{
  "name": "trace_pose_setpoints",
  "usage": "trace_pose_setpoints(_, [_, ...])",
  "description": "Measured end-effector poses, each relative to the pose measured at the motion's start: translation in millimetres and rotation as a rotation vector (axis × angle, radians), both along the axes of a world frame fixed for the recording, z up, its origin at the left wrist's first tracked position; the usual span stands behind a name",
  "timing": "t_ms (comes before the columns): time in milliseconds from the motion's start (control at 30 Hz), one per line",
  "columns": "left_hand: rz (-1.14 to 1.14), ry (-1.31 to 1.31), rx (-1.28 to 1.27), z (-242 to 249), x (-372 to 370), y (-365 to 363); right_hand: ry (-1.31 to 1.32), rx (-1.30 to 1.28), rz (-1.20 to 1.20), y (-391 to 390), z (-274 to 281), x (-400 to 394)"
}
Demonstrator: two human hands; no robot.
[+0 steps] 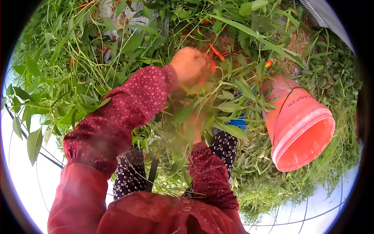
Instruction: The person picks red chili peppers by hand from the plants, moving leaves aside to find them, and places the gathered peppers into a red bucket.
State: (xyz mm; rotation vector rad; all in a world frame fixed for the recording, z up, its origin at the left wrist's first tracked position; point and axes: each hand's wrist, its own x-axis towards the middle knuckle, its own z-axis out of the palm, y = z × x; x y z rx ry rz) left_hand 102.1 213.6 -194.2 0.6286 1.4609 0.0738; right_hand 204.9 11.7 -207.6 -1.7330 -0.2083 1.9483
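My left hand [188, 64] reaches forward among the pepper plants, its back rounded and the fingers curled. Red chili peppers [210, 64] show right at its fingertips, with more red ones just beyond; the hand looks closed on them. Nearer my body, my right hand [193, 126] is smeared by motion and partly covered by blurred leaves, so its fingers cannot be made out. Green stems and leaves [210, 91] fill the gap between both hands.
A pinkish-red plastic bucket [288, 113] lies tilted on the plants at the right, its mouth toward me. Something blue [237, 122] shows under leaves between my right hand and the bucket. Grey striped material [325, 17] is at the upper right. Dense pepper foliage [78, 58] surrounds me.
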Motion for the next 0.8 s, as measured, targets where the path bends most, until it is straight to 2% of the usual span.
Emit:
trace_pose_setpoints(67, [-0.275,0.199,-0.026,-61.7,-26.5,-40.1,-0.070,-0.008,0.053,7.6,5.1,1.4])
trace_pose_setpoints(133, [-0.569,0.116,0.066,-65.3,-26.8,-49.8,-0.138,-0.019,0.105,4.6,5.4,-1.2])
trace_pose_setpoints(200, [-0.479,0.209,-0.160,-68.4,-13.9,-56.4,-0.111,-0.020,0.000,1.9,7.4,-1.4])
trace_pose_setpoints(233, [-0.460,0.204,-0.161,-67.7,-12.0,-59.1,-0.103,-0.019,-0.028,2.0,8.8,-0.1])
trace_pose_setpoints(267, [-0.339,0.156,-0.161,-65.9,-10.1,-61.7,-0.023,-0.192,-0.114,3.7,12.7,6.7])
trace_pose_setpoints(333, [-0.100,0.060,-0.163,-60.8,-6.0,-68.6,0.047,-0.369,-0.191,17.2,23.9,9.8])
trace_pose_setpoints(367, [0.019,0.012,-0.164,-58.6,-4.2,-71.5,-0.017,-0.333,-0.091,24.2,29.4,9.7])
trace_pose_setpoints(433, [0.122,0.097,-0.132,-92.1,-2.1,-97.5,-0.082,-0.301,0.017,12.8,17.4,21.9])
trace_pose_setpoints(467, [0.129,0.096,-0.134,-82.8,-5.9,-95.8,0.497,-0.270,-0.277,-14.0,-8.0,39.9])
trace_pose_setpoints(533, [0.871,-0.129,-0.201,-49.1,-17.1,-93.7,1.074,-0.229,-0.569,-7.1,-2.2,32.1])
trace_pose_setpoints(567, [0.874,-0.129,-0.202,-42.6,-21.1,-96.5,0.537,-0.309,-0.313,0.9,9.7,25.7])
trace_pose_setpoints(633, [0.942,-0.284,-0.264,-34.4,-27.1,-101.0,-0.010,-0.360,-0.048,10.9,20.6,18.0])
trace_pose_setpoints(733, [1.033,-0.286,-0.248,-18.9,-31.7,-110.2,-0.008,-0.328,-0.085,8.7,20.1,21.0])
trace_pose_setpoints(767, [1.081,-0.360,-0.210,-16.0,-40.5,-116.5,-0.049,-0.286,-0.063,8.0,19.7,18.9])
trace_pose_setpoints(800, [1.085,-0.336,-0.272,0.8,-55.2,-114.6,-0.069,-0.264,-0.051,7.6,18.2,16.4])
